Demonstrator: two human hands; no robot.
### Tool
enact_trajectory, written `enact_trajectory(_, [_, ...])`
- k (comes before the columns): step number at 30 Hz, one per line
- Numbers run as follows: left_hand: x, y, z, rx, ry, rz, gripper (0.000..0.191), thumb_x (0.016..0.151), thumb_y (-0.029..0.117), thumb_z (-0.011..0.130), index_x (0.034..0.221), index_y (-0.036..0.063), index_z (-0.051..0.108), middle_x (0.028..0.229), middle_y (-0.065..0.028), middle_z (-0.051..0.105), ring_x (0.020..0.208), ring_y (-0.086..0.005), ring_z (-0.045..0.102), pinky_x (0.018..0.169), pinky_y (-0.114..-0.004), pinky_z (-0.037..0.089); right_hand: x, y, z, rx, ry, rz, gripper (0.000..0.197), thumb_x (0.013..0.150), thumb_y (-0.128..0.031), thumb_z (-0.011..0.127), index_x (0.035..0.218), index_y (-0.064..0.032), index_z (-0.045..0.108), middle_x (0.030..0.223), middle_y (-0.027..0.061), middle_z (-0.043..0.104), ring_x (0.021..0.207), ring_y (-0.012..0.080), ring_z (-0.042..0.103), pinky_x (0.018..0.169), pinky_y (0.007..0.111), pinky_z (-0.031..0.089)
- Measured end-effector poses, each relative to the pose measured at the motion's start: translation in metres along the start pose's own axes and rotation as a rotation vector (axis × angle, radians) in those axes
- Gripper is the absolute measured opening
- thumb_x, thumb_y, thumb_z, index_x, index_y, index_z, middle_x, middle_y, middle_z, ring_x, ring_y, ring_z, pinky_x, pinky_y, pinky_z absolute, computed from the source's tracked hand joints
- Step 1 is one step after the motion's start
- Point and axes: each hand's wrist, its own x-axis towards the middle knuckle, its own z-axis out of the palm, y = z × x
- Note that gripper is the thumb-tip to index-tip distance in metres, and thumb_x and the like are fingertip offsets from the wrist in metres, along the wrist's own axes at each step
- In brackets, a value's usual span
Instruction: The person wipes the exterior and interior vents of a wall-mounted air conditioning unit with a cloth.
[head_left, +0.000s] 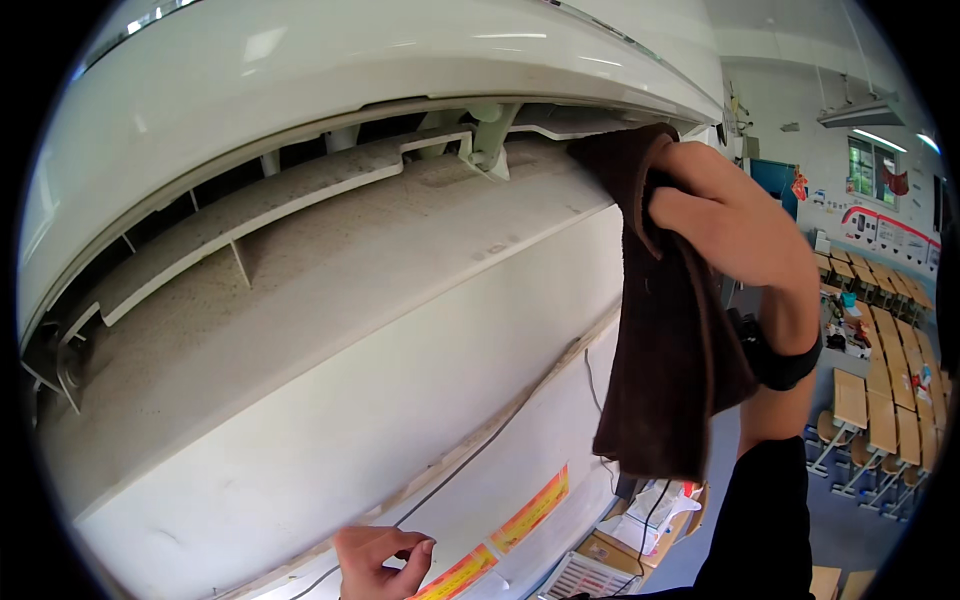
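My right hand (694, 176) grips a dark brown cloth (660, 360) at the right end of a wall-mounted air conditioner's open outlet. The cloth's upper part lies against the dusty white louver panel (337, 232), and the rest hangs down. My fingertips are partly hidden by the cloth. A black band circles my right wrist or forearm. Above the panel curves the glossy white casing (375, 52), with a small white hinge arm (491, 142) between them. My left hand (382, 562) is low in the view, fingers curled, holding nothing visible, near the wall.
A dark cable (480, 450) runs along the wall below the unit, above orange and yellow paper strips (532, 510). Below right stand a cardboard box (607, 555) and a white slatted item (585, 577). Rows of wooden desks (892, 345) fill the room at far right.
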Motion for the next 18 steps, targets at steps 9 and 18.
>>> enact_trajectory(9, [-0.006,-0.001,-0.003,-0.004,-0.011,-0.015,0.008,0.079,0.005,0.068,0.073,0.0001,0.069,0.060,-0.0109,0.063,0.052,-0.0202,0.061,0.047,-0.028,0.044,-0.002,-0.040,0.018,-0.116,-0.047,-0.233,0.013,0.075,-0.008,0.061,0.085,0.0009,0.064,0.068,0.0204,0.059,0.062,0.0370,0.055,0.058,0.037,0.043])
enact_trajectory(18, [-0.015,-0.005,-0.010,-0.026,-0.054,-0.063,0.009,0.080,0.007,0.069,0.074,0.0012,0.069,0.060,-0.0098,0.062,0.051,-0.0194,0.060,0.049,-0.028,0.044,-0.014,-0.048,0.015,0.129,0.016,-0.113,0.014,0.074,-0.008,0.058,0.082,0.0022,0.063,0.069,0.0204,0.059,0.066,0.0394,0.057,0.057,0.040,0.044])
